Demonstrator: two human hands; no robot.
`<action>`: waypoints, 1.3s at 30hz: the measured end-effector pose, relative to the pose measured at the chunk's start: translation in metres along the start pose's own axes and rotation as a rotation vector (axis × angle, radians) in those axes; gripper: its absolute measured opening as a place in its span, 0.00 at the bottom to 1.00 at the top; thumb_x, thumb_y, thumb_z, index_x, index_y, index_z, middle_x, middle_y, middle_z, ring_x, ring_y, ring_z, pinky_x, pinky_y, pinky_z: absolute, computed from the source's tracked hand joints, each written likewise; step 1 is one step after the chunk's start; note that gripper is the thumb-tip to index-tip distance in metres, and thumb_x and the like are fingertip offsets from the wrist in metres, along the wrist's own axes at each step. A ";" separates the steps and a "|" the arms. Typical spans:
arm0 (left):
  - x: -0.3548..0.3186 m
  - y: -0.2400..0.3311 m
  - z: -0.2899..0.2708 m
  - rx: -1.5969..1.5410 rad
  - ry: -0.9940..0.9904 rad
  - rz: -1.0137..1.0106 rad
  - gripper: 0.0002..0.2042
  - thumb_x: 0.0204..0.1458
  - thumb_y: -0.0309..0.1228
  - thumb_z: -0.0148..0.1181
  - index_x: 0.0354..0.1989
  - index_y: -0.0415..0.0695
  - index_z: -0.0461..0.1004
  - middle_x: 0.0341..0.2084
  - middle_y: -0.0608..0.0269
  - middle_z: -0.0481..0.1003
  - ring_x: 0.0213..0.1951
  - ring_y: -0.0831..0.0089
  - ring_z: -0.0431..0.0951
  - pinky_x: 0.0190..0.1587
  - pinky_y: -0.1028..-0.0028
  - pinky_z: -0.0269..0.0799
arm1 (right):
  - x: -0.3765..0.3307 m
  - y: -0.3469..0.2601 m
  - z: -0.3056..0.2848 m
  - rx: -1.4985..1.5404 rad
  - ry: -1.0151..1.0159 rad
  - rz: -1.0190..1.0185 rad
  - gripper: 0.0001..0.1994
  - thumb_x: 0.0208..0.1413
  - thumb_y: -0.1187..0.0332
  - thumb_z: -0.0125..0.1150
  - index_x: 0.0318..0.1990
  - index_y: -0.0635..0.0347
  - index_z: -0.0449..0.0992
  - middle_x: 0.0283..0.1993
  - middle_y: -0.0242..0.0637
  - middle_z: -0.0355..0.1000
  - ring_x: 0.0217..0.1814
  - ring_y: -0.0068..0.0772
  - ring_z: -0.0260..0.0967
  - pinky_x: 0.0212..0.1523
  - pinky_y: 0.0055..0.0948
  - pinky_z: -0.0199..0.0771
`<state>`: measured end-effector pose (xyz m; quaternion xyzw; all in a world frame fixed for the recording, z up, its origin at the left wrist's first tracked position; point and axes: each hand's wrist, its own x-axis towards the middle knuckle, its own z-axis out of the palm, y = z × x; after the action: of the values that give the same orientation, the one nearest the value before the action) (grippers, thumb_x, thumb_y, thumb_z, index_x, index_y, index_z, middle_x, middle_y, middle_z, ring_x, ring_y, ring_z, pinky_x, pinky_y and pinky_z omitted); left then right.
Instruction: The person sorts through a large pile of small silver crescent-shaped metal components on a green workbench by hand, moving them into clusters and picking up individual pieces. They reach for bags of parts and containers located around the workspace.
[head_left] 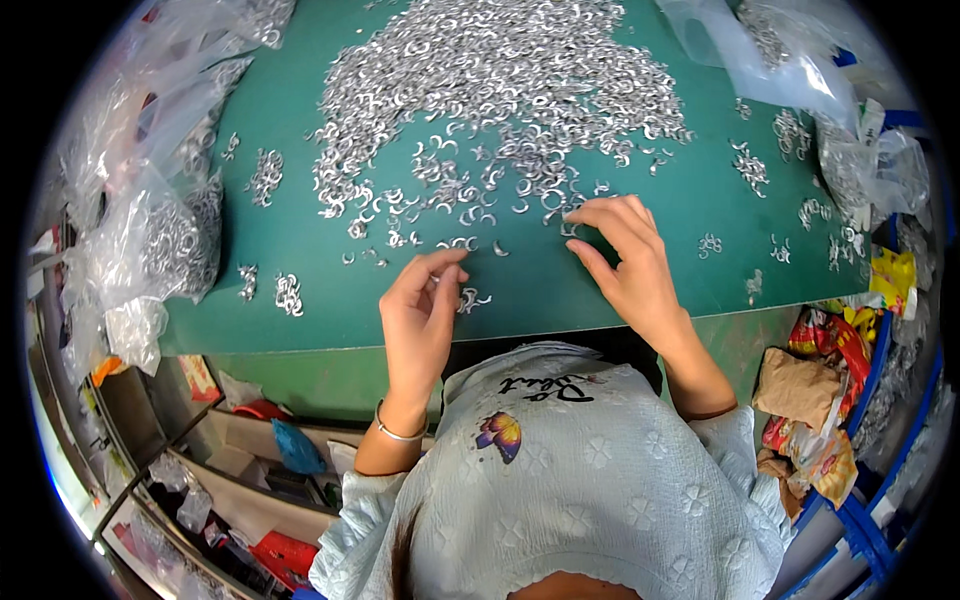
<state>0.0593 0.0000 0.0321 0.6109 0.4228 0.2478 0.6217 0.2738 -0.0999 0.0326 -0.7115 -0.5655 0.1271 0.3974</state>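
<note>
A large heap of small silvery crescent-shaped metal pieces (500, 80) covers the far middle of the green table, thinning into loose pieces toward me. My left hand (418, 305) is near the table's front edge, its fingers curled and thumb close to the index finger. Whether anything is between them I cannot make out. A few crescents (470, 299) lie right beside its thumb. My right hand (630, 255) is at the heap's near right fringe, thumb and index finger apart, with a couple of crescents (568, 229) at the gap between them. One loose crescent (500, 249) lies between my hands.
Small separate piles of crescents dot the table, such as one at the left (288, 294) and one at the right (749, 168). Clear plastic bags of pieces (180, 235) line the left edge; another bag (850, 175) sits right. Shelving (270, 440) stands below left, wrappers (815, 400) below right.
</note>
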 end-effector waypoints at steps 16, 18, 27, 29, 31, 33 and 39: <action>0.024 -0.008 0.028 0.571 -0.067 0.406 0.07 0.51 0.22 0.62 0.37 0.36 0.73 0.30 0.56 0.71 0.31 0.62 0.74 0.32 0.66 0.68 | 0.003 0.003 0.001 -0.231 0.021 -0.021 0.11 0.45 0.73 0.69 0.39 0.57 0.79 0.41 0.33 0.72 0.43 0.37 0.66 0.42 0.35 0.61; 0.022 0.000 0.028 0.344 -0.074 0.163 0.04 0.54 0.23 0.59 0.36 0.37 0.72 0.28 0.60 0.70 0.30 0.69 0.72 0.30 0.70 0.67 | 0.007 0.000 0.013 -0.271 0.013 -0.077 0.10 0.45 0.72 0.68 0.37 0.57 0.78 0.39 0.32 0.71 0.42 0.36 0.65 0.41 0.35 0.60; 0.011 0.005 0.029 -0.988 -0.387 -0.537 0.07 0.60 0.29 0.43 0.35 0.40 0.67 0.34 0.59 0.69 0.35 0.72 0.67 0.36 0.73 0.63 | 0.008 -0.009 0.019 -0.024 0.018 -0.075 0.09 0.44 0.74 0.68 0.34 0.57 0.77 0.38 0.30 0.71 0.42 0.35 0.66 0.44 0.34 0.58; 0.009 0.012 0.043 -1.066 -0.298 -0.591 0.10 0.59 0.29 0.44 0.41 0.36 0.69 0.37 0.57 0.72 0.39 0.67 0.72 0.46 0.68 0.68 | 0.005 -0.016 0.014 0.083 -0.022 -0.141 0.09 0.44 0.74 0.68 0.35 0.57 0.78 0.39 0.30 0.72 0.43 0.36 0.67 0.45 0.34 0.59; 0.012 0.005 0.044 -1.193 -0.356 -0.553 0.15 0.61 0.29 0.43 0.51 0.32 0.70 0.44 0.52 0.74 0.50 0.63 0.74 0.59 0.63 0.66 | 0.002 -0.021 0.006 0.109 -0.131 -0.178 0.11 0.45 0.74 0.68 0.38 0.59 0.78 0.43 0.35 0.73 0.46 0.39 0.68 0.51 0.34 0.61; 0.010 -0.003 0.044 -1.081 -0.328 -0.480 0.15 0.63 0.28 0.43 0.51 0.31 0.69 0.47 0.51 0.73 0.53 0.64 0.73 0.60 0.62 0.66 | -0.002 -0.024 0.008 0.262 -0.012 -0.019 0.13 0.45 0.74 0.68 0.41 0.59 0.78 0.46 0.39 0.72 0.48 0.40 0.69 0.54 0.34 0.61; 0.011 0.022 0.080 -0.667 -0.294 -0.072 0.15 0.64 0.26 0.42 0.55 0.31 0.67 0.56 0.48 0.69 0.62 0.62 0.66 0.67 0.63 0.56 | -0.013 -0.030 0.018 1.497 0.149 0.660 0.21 0.72 0.59 0.35 0.60 0.65 0.64 0.59 0.42 0.66 0.65 0.38 0.60 0.67 0.36 0.58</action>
<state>0.1359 -0.0323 0.0423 0.3885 0.2461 0.2598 0.8491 0.2372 -0.1023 0.0383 -0.3943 -0.0649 0.5335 0.7455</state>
